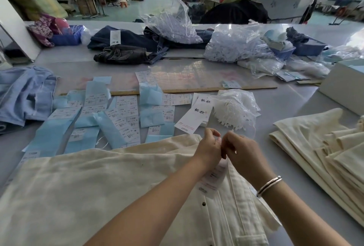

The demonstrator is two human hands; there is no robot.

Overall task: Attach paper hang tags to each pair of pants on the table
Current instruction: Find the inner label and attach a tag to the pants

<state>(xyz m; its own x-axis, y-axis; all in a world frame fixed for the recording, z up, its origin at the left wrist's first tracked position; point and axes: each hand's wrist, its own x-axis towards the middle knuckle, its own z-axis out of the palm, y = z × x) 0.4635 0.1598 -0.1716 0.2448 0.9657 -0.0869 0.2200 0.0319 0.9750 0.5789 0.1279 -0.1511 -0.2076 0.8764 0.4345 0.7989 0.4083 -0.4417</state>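
head view looks down on a grey tabletop with a pair of cream pants spread across the near edge. both hands meet just above its waistband: the left hand and the right hand have their fingers curled and their tips pressed together, pinching something too small to make out. a white hang tag lies on the pants just under the hands, partly hidden by the wrists. a silver bracelet sits on the right wrist. beyond the hands lies a stack of white hang tags with black lettering, beside a clear bag of white fasteners. blue and white sticker sheets cover the middle of the tabletop. folded cream pants are stacked to the right, light blue jeans lie to the left, and dark jeans rest farther back.
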